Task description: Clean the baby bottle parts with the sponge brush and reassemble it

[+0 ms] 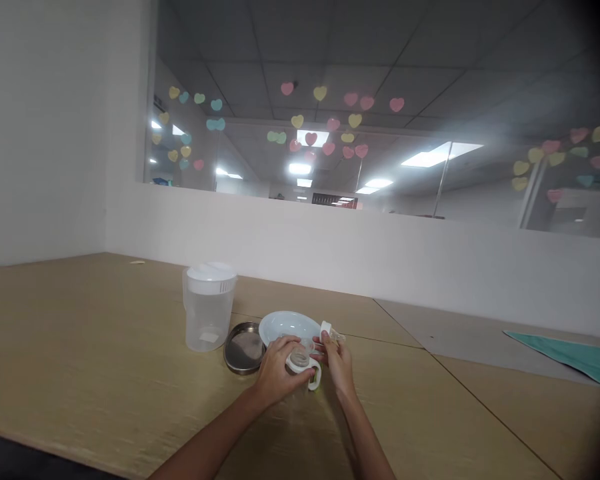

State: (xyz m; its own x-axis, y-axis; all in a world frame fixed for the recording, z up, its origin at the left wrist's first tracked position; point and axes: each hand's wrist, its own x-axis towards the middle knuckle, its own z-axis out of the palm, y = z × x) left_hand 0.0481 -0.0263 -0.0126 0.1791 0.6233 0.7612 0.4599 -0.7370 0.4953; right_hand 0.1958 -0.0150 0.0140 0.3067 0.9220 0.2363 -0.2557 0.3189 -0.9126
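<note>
My left hand [274, 375] is wrapped round a clear baby bottle [299, 359] whose open mouth faces up. A white handle [317, 377] curves from the bottle's collar on its right side. Between the fingers of my right hand [339, 365] is a bottle nipple cap [327, 329], with a white ring and a clear tip pointing right. The cap is apart from the bottle. Just behind both hands stands a pale blue bowl [286, 321], its near part hidden by my fingers.
A round metal dish [244, 349] lies left of the bowl. Beside it stands a translucent lidded pitcher [209, 317]. A teal cloth [570, 353] lies at the right of the wooden table [105, 353]. Behind is a white wall [300, 233] with a window above.
</note>
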